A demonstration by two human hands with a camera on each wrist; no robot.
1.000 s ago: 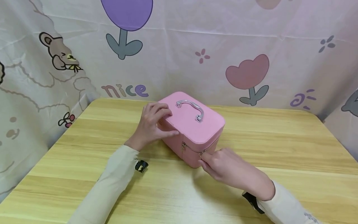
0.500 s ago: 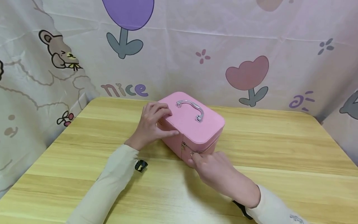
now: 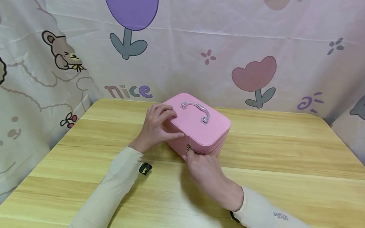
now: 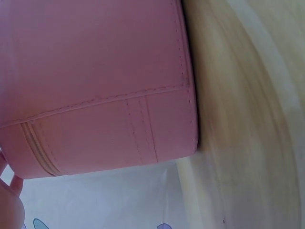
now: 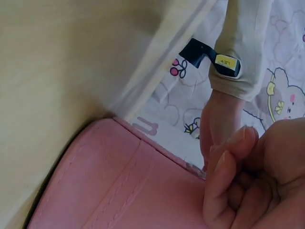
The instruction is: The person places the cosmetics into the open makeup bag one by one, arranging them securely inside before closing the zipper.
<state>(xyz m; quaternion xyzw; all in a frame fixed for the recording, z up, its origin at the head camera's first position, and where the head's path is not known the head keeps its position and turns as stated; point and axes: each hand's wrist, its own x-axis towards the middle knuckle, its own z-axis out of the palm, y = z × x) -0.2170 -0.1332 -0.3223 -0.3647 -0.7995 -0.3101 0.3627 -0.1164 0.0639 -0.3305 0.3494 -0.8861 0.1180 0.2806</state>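
Note:
A pink cosmetic case point(image 3: 199, 131) with a silver handle point(image 3: 196, 107) stands upright on the table, its lid down. Bent fingers of my left hand point(image 3: 155, 125) rest on the lid, and the thumb lies along its front edge. My right hand point(image 3: 206, 174) is at the front corner, thumb and forefinger pinching a zipper pull that they hide. Right above those fingertips a second metal zipper pull point(image 3: 188, 147) shows. Curled fingers point(image 5: 228, 176) of the right hand appear beside the pink wall in the right wrist view. A zipper track point(image 4: 40, 150) is visible in the left wrist view.
The wooden table point(image 3: 285, 152) extends around the case. Behind it hangs a patterned cloth point(image 3: 182, 63). A black strap mount point(image 3: 145, 168) sticks out from the left wrist.
My right hand has moved left along the zipper, from the case's right side to the front corner by the other pull. The left hand stays in place on the lid.

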